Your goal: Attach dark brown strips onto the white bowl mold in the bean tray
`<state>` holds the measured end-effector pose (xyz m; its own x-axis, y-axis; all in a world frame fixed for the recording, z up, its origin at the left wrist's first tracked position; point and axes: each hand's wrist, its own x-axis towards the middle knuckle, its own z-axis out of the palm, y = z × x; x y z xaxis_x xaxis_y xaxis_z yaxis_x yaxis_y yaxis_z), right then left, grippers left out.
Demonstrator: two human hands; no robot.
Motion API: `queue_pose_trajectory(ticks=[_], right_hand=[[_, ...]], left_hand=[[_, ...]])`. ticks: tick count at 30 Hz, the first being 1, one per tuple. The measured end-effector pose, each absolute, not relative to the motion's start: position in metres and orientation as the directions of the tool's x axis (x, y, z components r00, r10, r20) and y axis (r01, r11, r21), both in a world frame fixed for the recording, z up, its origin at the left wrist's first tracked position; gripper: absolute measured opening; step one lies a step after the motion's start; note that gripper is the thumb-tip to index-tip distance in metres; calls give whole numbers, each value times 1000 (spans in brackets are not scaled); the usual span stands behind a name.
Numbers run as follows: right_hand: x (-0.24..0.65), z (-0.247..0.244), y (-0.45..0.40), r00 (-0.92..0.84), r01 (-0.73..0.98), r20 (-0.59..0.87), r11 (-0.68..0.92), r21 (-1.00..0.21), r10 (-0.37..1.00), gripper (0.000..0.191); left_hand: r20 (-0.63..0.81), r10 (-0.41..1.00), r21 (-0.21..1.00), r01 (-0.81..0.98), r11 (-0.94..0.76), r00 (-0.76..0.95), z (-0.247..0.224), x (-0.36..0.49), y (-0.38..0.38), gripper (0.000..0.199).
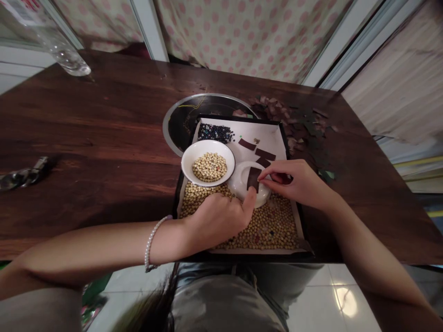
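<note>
My right hand [290,182] pinches a dark brown rectangular strip [254,179] between thumb and fingertips, against a round white dish [242,182]. My left hand [218,221] rests over loose soybeans [266,228] in a black paper-lined tray [238,118], its thumb touching the dish and its fingers hidden. A white bowl [190,161] of soybeans stands just beyond that hand. Two more dark strips [247,144] lie on the paper, near a patch of small dark beads [214,133]. A beaded bracelet [150,242] circles my left wrist.
The tray sits on a dark wooden table [104,129], partly over a round metal-ringed burner [176,122]. Dark leaf-like scraps [301,124] are scattered behind and right of it. A plastic bottle [65,50] stands at the far left, and a crumpled metallic object [24,175] lies at the left.
</note>
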<state>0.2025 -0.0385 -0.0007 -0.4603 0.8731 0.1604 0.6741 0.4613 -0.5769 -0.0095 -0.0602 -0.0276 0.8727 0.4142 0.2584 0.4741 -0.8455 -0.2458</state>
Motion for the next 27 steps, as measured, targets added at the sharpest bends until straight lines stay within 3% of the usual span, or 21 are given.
queue_pose_trajectory(ticks=[21, 27], right_hand=[[197, -9, -37, -443, 630, 267, 509, -587, 856, 11], [192, -14, -39, -458, 664, 330, 564, -491, 826, 10]], left_hand=[[233, 405, -258, 457, -851, 884, -22, -9, -60, 41], [227, 420, -256, 470, -845, 879, -24, -9, -60, 42]])
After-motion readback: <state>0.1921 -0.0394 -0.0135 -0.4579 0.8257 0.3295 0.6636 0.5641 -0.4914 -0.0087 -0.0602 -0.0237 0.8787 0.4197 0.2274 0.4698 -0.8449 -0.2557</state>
